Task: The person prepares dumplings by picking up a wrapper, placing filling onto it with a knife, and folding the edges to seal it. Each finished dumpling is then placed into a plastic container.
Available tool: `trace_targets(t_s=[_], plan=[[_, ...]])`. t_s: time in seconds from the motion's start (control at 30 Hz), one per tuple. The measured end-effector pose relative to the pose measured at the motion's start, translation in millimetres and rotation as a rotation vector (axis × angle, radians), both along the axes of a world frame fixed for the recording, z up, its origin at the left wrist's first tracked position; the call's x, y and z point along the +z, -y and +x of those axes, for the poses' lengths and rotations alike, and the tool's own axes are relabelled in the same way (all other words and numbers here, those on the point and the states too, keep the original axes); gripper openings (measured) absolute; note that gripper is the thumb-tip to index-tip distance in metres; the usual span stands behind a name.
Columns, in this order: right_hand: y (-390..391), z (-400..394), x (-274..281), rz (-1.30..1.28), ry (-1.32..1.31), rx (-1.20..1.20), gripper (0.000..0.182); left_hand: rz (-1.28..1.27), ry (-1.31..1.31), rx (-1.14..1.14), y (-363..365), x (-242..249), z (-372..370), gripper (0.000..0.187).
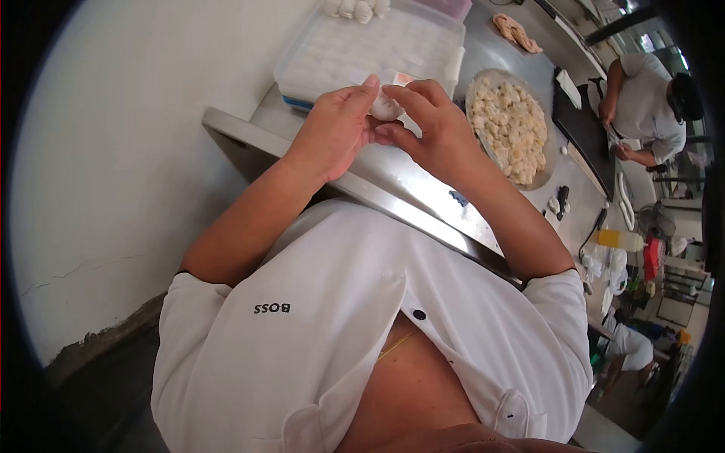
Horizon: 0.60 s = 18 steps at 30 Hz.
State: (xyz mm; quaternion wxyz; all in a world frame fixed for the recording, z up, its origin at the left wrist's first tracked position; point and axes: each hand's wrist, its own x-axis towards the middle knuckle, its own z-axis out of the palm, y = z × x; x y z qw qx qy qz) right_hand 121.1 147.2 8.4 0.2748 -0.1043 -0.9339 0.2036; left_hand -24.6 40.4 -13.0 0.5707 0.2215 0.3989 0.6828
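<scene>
A round white dumpling (386,106) sits between my two hands, above the steel table's front edge. My left hand (337,127) cups it from the left, thumb pointing up along its side. The fingers of my right hand (427,119) curl against it from the right, fingertips at its top and thumb below. Just beyond is a clear plastic tray (291,74) with rows of white pieces. To the right stands a large round bowl (553,157) heaped with a pale, chunky filling (507,124).
Several dumplings (358,9) show at the top edge. A wall (128,151) rises on the left. A crumpled cloth (516,34) and a black board (578,124) lie farther back. Another person (646,102) works across the counter; a second person (628,347) is lower right.
</scene>
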Motion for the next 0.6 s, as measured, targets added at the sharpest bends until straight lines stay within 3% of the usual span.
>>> trace_targets(t_s=[0.07, 0.13, 0.2, 0.27, 0.33, 0.4, 0.6], plan=[[-10, -20, -5, 0.003, -0.013, 0.034, 0.038, -0.051, -0.039, 0.034, 2, 6, -12, 0.045], [-21, -40, -7, -0.277, 0.087, 0.054, 0.037, -0.104, -0.077, 0.064, 1, 8, -25, 0.048], [-35, -66, -16, -0.34, 0.035, 0.058, 0.033, -0.167, -0.206, 0.191, 0, 5, -42, 0.052], [-56, -95, -23, -0.548, 0.144, 0.003, 0.032, -0.199, -0.298, 0.272, -1, -3, -53, 0.05], [-79, -128, -34, -0.511, 0.102, -0.006, 0.033, -0.234, -0.386, 0.35, -3, -10, -58, 0.048], [-96, -160, -37, -0.388, 0.232, -0.094, 0.035, -0.304, -0.48, 0.249, -4, -14, -61, 0.038], [-124, -236, -72, -0.158, 0.188, -0.211, 0.039, -0.323, -0.576, 0.114, -3, -14, -63, 0.032]])
